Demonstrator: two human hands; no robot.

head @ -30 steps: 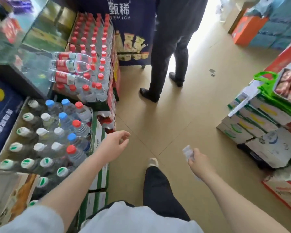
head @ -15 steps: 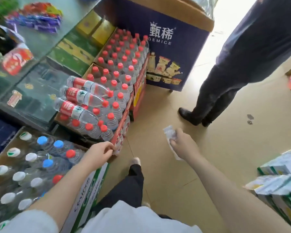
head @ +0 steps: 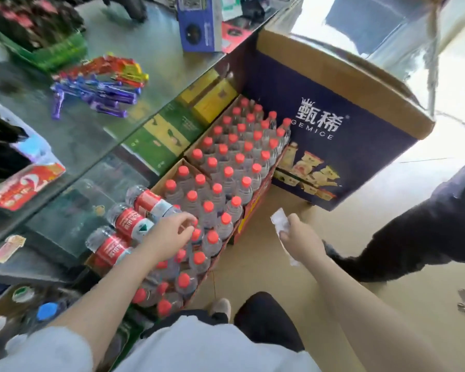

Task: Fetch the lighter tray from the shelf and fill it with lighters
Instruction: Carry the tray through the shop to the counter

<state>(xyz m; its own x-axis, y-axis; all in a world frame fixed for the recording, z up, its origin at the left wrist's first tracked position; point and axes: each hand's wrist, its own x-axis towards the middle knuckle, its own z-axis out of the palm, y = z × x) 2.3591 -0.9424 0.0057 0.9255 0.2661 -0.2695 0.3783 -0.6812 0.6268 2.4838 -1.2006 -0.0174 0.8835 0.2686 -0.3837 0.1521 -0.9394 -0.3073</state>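
No lighter tray and no lighters were to be seen from where I stood, so by my reckoning the job was at its very first step: the person was on the way to the shelf, and the fetching had not begun. The next move would call for finding that shelf, and probably for freeing a hand first.

Taking the crate of red-capped water bottles (head: 226, 167) as the marker: far to its left, on the glass counter (head: 97, 135), lay a red packet (head: 24, 183) with white lettering too smeared to read, and further back a heap of purple and red wrapped sticks (head: 100, 87), also unreadable. Behind the crate stood green and yellow cartons (head: 172, 132); their print was too small to make out. On the crate's near left corner three bottles lay on their sides (head: 129, 224), red labels showing white characters I could not decipher.

The left hand (head: 169, 234) hung over the crate's near bottles, fingers loosely curled and gripping nothing, though whether the tips touched a cap I could not tell. To the crate's right, the right hand (head: 301, 240) was closed around a crumpled white slip of paper (head: 279, 224). Behind that stood a dark blue box (head: 333, 146) reading "GEMICE" beneath two large Chinese characters. Furthest right, another person's dark trousers (head: 414, 232).
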